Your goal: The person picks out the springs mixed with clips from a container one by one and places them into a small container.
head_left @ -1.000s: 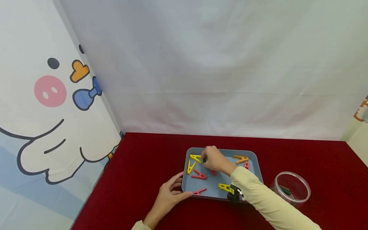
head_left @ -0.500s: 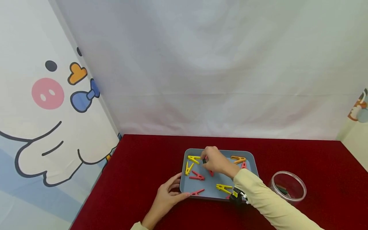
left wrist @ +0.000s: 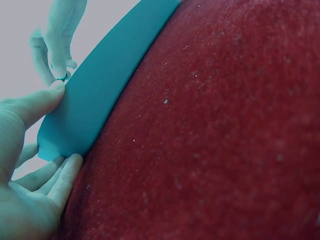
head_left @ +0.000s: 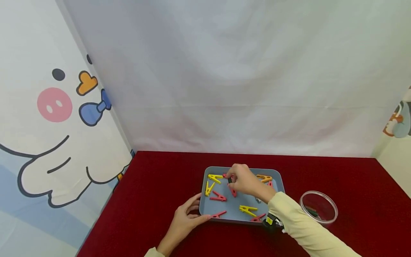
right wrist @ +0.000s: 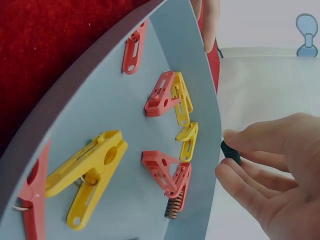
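Observation:
In the right wrist view my right hand [right wrist: 280, 170] pinches a small dark green coil spring [right wrist: 230, 151] between thumb and fingertips. In the head view this hand [head_left: 244, 180] is above the back part of a grey-blue tray [head_left: 229, 208]. Several red and yellow clothespins lie in it, with an orange clothespin [head_left: 264, 178] at the back right. A copper-coloured spring [right wrist: 173, 207] rests against a red clothespin [right wrist: 167, 172]. At the tray's left front corner my left hand [head_left: 186, 214] holds on, thumb at the rim, fingers against the outer wall.
Right of the tray stands a round clear jar [head_left: 301, 204] with dark green springs [head_left: 310, 211] inside. Dark red cloth [head_left: 160, 185] covers the table. A white curtain [head_left: 244, 89] hangs behind its back edge.
My right hand has shifted slightly right over the tray, still pinching the spring, uncovering more of the red clothespins. My left hand keeps its hold. The head view has shifted a little.

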The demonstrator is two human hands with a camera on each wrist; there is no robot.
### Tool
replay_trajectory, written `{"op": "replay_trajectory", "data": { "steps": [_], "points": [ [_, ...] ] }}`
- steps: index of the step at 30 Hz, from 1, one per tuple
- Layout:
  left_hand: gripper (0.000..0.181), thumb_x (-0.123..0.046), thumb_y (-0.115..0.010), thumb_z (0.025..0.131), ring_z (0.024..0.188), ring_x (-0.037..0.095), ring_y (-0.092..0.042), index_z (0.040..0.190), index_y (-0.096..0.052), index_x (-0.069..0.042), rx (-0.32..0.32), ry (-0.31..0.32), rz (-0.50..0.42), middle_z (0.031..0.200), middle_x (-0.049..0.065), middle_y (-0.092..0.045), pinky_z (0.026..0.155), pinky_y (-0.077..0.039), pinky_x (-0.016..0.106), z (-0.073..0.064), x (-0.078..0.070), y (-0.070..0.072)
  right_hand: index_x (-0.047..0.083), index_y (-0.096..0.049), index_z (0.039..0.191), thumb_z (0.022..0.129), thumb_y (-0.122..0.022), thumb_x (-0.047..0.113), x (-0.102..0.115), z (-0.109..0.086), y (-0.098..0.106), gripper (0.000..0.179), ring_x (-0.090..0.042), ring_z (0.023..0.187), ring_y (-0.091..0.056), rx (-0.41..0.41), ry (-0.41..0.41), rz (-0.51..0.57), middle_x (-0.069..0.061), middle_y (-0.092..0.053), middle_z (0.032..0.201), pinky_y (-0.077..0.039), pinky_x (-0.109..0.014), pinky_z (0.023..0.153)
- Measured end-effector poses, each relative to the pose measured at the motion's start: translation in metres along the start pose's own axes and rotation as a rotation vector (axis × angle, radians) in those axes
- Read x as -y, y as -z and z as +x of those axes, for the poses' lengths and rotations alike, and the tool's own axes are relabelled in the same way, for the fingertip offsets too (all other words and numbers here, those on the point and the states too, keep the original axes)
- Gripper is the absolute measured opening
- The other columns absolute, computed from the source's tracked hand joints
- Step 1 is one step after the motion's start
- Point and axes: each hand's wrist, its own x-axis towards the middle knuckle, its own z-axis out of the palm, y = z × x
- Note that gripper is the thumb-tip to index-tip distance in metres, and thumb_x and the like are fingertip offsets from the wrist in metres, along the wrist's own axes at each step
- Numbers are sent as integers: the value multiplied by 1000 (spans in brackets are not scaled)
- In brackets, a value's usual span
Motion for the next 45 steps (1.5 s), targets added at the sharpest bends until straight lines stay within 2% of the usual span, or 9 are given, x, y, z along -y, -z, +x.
{"op": "replay_trajectory", "data": {
  "steps": [8,15,19,22,28,30,35,45],
  "points": [
    [72,-19,-80,78,111,32,-54,140,-45,-6,-5,-13,-7,122,21,-55,77,-51,25,2,0,1,1,-72,93,77,-74,-1,1,-7,6,16,-10,66,-54,-27,1,19,-8,-61,88,-47,-23,54],
    [72,-18,-79,79,111,34,-54,141,-44,-5,16,-16,-18,122,22,-54,77,-51,25,2,0,1,3,-72,92,76,-77,2,1,-17,11,16,-11,69,-55,-44,-41,23,-5,-61,89,-48,-23,56],
    [72,-18,-79,79,111,34,-54,140,-44,-6,18,-7,-4,122,22,-55,77,-51,25,1,-1,0,3,-72,91,76,-78,4,0,-20,13,17,-10,69,-56,-63,-16,15,-6,-62,90,-48,-22,56],
    [72,-18,-79,78,111,33,-54,140,-45,-7,13,-7,1,122,21,-55,77,-51,24,3,4,0,3,-71,91,76,-78,5,0,-22,15,17,-10,68,-57,-78,3,15,-6,-62,90,-48,-22,55],
    [73,-19,-80,78,109,28,-55,141,-44,-11,4,-29,22,122,18,-56,77,-51,25,12,28,1,3,-71,91,76,-78,3,2,-26,20,17,-11,68,-57,-87,10,17,-6,-61,89,-49,-21,55],
    [73,-20,-80,78,109,27,-56,142,-44,-12,-1,-31,19,122,16,-56,77,-51,25,13,32,1,3,-71,91,76,-77,2,3,-28,21,17,-11,69,-57,-90,16,17,-6,-61,89,-50,-21,57],
    [74,-22,-81,77,109,26,-55,141,-45,-16,-12,-15,-3,123,14,-56,78,-52,27,12,33,2,4,-70,90,75,-78,3,6,-31,24,17,-9,70,-58,-102,20,17,-6,-62,91,-50,-21,59],
    [73,-20,-79,78,110,28,-55,141,-44,-12,-2,-19,-3,123,17,-55,77,-51,25,12,33,2,6,-70,91,76,-78,6,7,-42,33,17,-9,71,-59,-120,27,23,-7,-63,92,-50,-21,60]
  ]
}}
